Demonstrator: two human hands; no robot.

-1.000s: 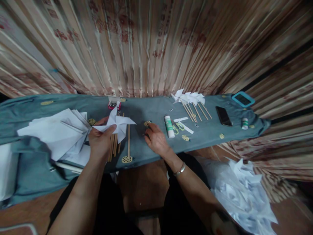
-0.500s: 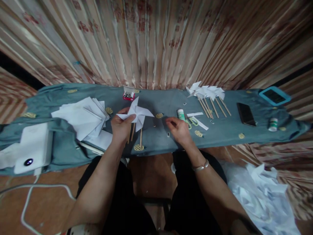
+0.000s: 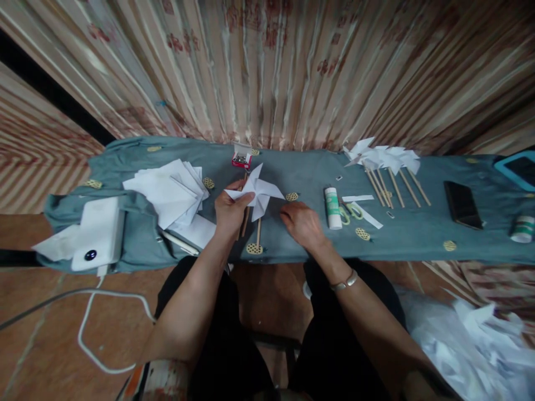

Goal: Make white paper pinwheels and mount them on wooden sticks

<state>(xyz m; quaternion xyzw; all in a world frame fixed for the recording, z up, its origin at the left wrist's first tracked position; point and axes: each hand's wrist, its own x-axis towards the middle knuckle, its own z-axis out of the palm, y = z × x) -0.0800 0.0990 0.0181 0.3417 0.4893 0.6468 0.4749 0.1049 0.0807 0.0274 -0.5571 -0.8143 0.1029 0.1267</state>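
Paper pinwheel (image 3: 262, 193) over partly hidden wooden sticks (image 3: 258, 231), red box (image 3: 241, 162) beyond

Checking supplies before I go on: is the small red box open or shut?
Open: the small red box has its flap raised at the back, and small shiny pieces show inside.

Left hand (image 3: 232, 213) and right hand (image 3: 304, 224) bare, forearms bare too. Right wrist: smooth silver bangle (image 3: 345, 279), flat band with a break in it near the middle of the visible side. Left sleeve (image 3: 167, 380) at bottom edge: pale mottled fabric, black band, orange strip. Right sleeve (image 3: 434, 385) reads dark, detail lost in shadow. Trousers (image 3: 334, 351) plain black, both legs, loose cut.
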